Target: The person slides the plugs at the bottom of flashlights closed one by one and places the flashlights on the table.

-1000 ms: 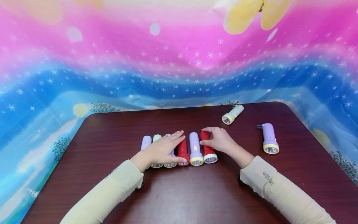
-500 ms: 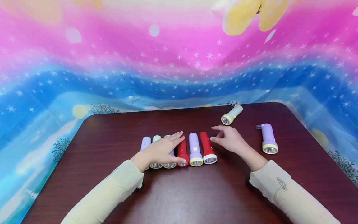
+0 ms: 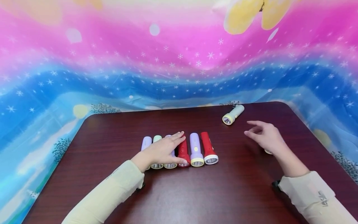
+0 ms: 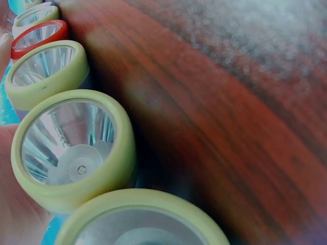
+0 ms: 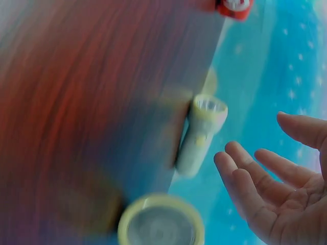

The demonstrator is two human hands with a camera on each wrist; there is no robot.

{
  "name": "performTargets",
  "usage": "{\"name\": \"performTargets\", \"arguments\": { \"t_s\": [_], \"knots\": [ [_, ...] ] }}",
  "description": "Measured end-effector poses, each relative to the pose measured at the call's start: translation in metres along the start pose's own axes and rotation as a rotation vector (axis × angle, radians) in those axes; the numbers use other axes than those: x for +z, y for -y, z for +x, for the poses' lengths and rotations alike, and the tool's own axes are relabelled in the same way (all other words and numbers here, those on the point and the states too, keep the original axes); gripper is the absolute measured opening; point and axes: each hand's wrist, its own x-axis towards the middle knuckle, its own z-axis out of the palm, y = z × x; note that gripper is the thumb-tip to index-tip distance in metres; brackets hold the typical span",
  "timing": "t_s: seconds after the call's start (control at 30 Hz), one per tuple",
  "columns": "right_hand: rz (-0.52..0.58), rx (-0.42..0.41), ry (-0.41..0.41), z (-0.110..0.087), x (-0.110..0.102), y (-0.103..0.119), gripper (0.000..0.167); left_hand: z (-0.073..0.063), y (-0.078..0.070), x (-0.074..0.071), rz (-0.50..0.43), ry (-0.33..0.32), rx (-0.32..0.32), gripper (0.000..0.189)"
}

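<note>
My left hand (image 3: pixel 165 149) rests with outstretched fingers across a row of several flashlights lying side by side. Its fingertips reach a red flashlight (image 3: pixel 183 152); the hand partly hides purple and pale green ones. To the right of these lie a purple flashlight (image 3: pixel 195 147) and a red flashlight with a white rim (image 3: pixel 208 147). In the left wrist view, yellow-rimmed lamp heads (image 4: pixel 76 148) line up beside the palm. My right hand (image 3: pixel 267 137) holds nothing, fingers spread, over another purple flashlight (image 3: pixel 268 152), of which only a bit of rim shows. Its yellow-rimmed head (image 5: pixel 161 227) appears in the right wrist view.
A pale green flashlight (image 3: pixel 234 114) lies at an angle near the far edge of the dark brown table (image 3: pixel 195 193). Behind the table hangs a pink and blue patterned cloth (image 3: pixel 179 56).
My right hand has let go of the red flashlight at the row's right end and moved right, over the separate purple flashlight. My left hand stays in place.
</note>
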Motion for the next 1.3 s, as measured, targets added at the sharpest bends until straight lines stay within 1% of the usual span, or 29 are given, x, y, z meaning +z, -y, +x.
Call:
{"name": "performTargets", "arguments": {
  "t_s": [0.1, 0.27, 0.4, 0.57, 0.8, 0.87, 1.1, 1.3],
  "knots": [
    [-0.006, 0.032, -0.021, -0.003, -0.011, -0.012, 0.057, 0.000, -0.001, -0.001, 0.003, 0.000, -0.004, 0.099],
    [-0.022, 0.048, -0.079, -0.006, -0.024, -0.031, 0.055, -0.001, -0.002, -0.002, 0.001, 0.003, -0.008, 0.099],
    [-0.035, 0.053, -0.128, -0.007, -0.029, -0.047, 0.052, -0.002, -0.002, -0.002, 0.007, 0.005, -0.009, 0.099],
    [-0.035, 0.072, -0.149, -0.006, -0.032, -0.062, 0.053, -0.002, -0.003, -0.002, -0.003, 0.010, -0.012, 0.098],
    [-0.060, 0.116, -0.104, 0.000, -0.032, -0.078, 0.059, 0.000, -0.001, -0.001, 0.006, 0.012, -0.006, 0.098],
    [-0.065, 0.116, -0.092, 0.002, -0.031, -0.082, 0.061, 0.001, -0.001, -0.001, 0.007, 0.013, -0.007, 0.099],
    [-0.071, 0.097, 0.020, 0.009, -0.032, -0.091, 0.072, 0.000, -0.002, -0.001, 0.008, 0.015, -0.010, 0.099],
    [-0.091, 0.112, 0.071, 0.013, -0.035, -0.094, 0.076, 0.001, -0.001, -0.002, 0.013, 0.011, -0.007, 0.098]
  ]
}}
